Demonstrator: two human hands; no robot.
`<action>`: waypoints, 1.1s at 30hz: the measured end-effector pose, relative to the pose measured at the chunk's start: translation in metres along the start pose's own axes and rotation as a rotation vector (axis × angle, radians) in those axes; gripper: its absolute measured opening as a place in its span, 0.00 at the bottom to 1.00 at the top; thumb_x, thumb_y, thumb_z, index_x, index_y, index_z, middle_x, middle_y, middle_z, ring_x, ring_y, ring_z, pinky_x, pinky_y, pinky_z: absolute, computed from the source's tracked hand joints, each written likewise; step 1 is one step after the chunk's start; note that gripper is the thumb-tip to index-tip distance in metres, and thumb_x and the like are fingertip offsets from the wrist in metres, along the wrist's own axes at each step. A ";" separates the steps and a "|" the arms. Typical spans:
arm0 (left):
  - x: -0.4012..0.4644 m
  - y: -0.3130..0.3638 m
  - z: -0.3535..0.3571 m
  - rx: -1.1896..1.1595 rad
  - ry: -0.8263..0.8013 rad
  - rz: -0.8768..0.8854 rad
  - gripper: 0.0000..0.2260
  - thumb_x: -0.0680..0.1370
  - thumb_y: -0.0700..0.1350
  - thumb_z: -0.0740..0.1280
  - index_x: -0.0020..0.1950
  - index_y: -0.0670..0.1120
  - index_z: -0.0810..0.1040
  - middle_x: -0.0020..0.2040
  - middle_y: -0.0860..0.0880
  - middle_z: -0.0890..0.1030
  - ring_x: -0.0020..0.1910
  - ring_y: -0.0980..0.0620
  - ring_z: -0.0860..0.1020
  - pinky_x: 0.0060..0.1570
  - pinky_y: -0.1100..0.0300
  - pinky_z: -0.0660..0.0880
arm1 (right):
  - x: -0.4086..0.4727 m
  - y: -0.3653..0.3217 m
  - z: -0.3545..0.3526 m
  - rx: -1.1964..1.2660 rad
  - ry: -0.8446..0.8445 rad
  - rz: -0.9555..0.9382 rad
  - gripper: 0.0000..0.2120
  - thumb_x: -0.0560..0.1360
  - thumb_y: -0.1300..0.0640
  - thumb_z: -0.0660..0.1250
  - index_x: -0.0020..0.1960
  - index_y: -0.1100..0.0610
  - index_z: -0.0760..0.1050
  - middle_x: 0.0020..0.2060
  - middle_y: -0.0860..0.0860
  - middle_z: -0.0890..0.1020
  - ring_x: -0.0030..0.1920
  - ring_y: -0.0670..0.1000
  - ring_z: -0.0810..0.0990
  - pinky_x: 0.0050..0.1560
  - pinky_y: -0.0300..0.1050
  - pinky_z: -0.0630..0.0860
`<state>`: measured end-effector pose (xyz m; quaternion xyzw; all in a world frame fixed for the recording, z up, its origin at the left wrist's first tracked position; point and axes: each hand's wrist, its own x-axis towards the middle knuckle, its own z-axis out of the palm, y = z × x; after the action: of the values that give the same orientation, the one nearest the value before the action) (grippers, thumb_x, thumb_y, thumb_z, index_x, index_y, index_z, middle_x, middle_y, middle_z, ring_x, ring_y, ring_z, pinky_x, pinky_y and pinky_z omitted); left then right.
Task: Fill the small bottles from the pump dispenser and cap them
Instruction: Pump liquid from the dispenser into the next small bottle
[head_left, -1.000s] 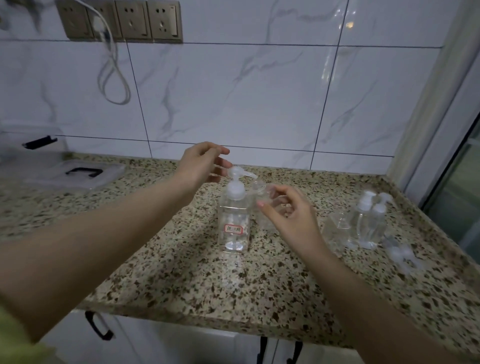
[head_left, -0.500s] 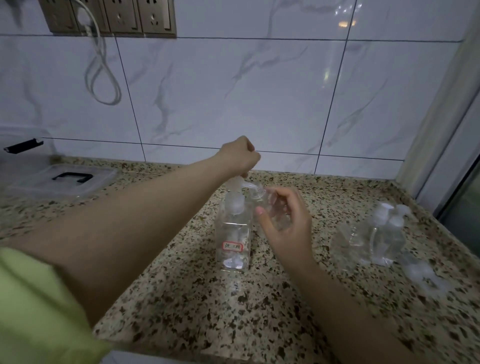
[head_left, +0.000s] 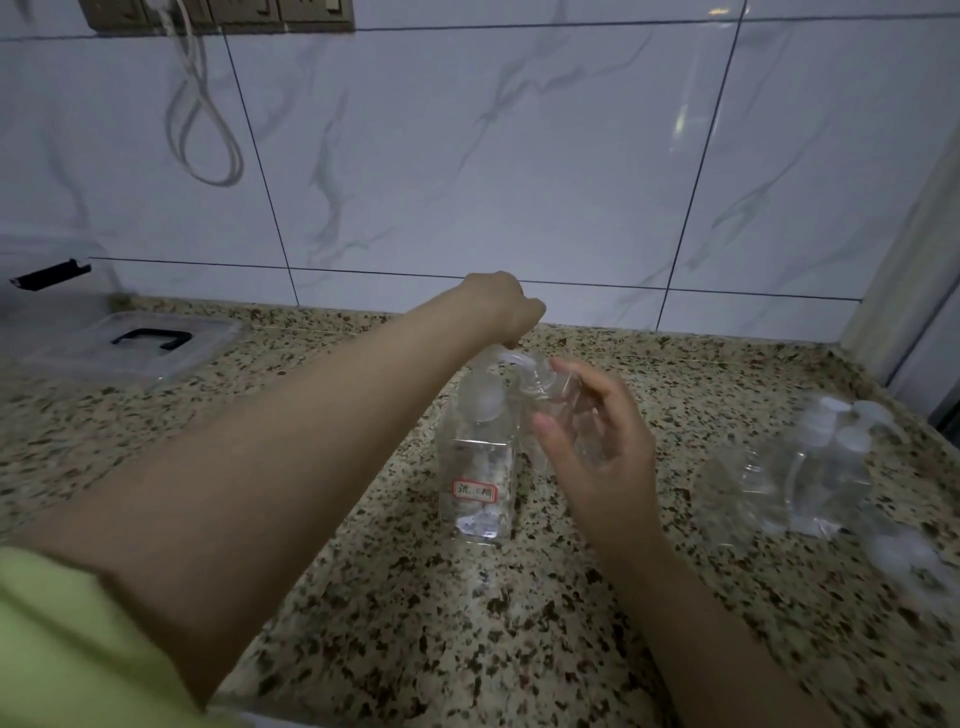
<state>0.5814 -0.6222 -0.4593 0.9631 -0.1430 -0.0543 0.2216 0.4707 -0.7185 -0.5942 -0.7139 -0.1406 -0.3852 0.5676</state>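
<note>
A clear square pump dispenser (head_left: 480, 467) with a red-framed label stands on the speckled granite counter (head_left: 415, 649). My left hand (head_left: 501, 306) is curled over the top of its pump head and presses on it. My right hand (head_left: 592, 441) grips a small clear bottle (head_left: 558, 410) and holds its mouth right under the pump spout. Several more small clear bottles (head_left: 795, 478) with white pump tops stand in a blurred group to the right.
A clear plastic box lid (head_left: 135, 345) with a black handle lies at the back left. White marble tiles form the back wall, with sockets (head_left: 218, 13) and a looped white cable (head_left: 208, 130) at the top left. A window frame (head_left: 909, 291) bounds the right side.
My left hand came down from hovering open above the pump and curled onto the pump head. My right hand brought the small bottle up close under the spout. The camera moved nearer.
</note>
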 end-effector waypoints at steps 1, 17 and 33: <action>0.001 -0.001 0.000 -0.004 0.009 0.002 0.17 0.82 0.49 0.57 0.60 0.41 0.80 0.54 0.44 0.84 0.54 0.44 0.81 0.57 0.55 0.75 | 0.000 0.000 -0.001 -0.006 -0.007 -0.004 0.18 0.76 0.51 0.70 0.66 0.48 0.76 0.55 0.45 0.80 0.52 0.49 0.80 0.52 0.45 0.82; 0.011 -0.006 0.009 -0.023 0.002 -0.055 0.19 0.83 0.51 0.54 0.61 0.42 0.79 0.56 0.44 0.83 0.55 0.45 0.80 0.59 0.55 0.75 | -0.001 -0.002 -0.006 -0.021 -0.026 0.007 0.18 0.76 0.51 0.70 0.65 0.47 0.75 0.53 0.45 0.80 0.49 0.49 0.79 0.50 0.46 0.82; 0.013 -0.009 0.013 -0.054 -0.006 -0.077 0.19 0.82 0.52 0.54 0.61 0.43 0.78 0.57 0.44 0.82 0.56 0.44 0.79 0.56 0.56 0.74 | 0.000 -0.002 -0.008 -0.059 -0.041 -0.002 0.18 0.76 0.49 0.70 0.64 0.41 0.74 0.55 0.48 0.81 0.51 0.52 0.80 0.48 0.55 0.83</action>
<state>0.5939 -0.6239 -0.4754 0.9614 -0.1048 -0.0697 0.2448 0.4661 -0.7255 -0.5918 -0.7380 -0.1414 -0.3747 0.5431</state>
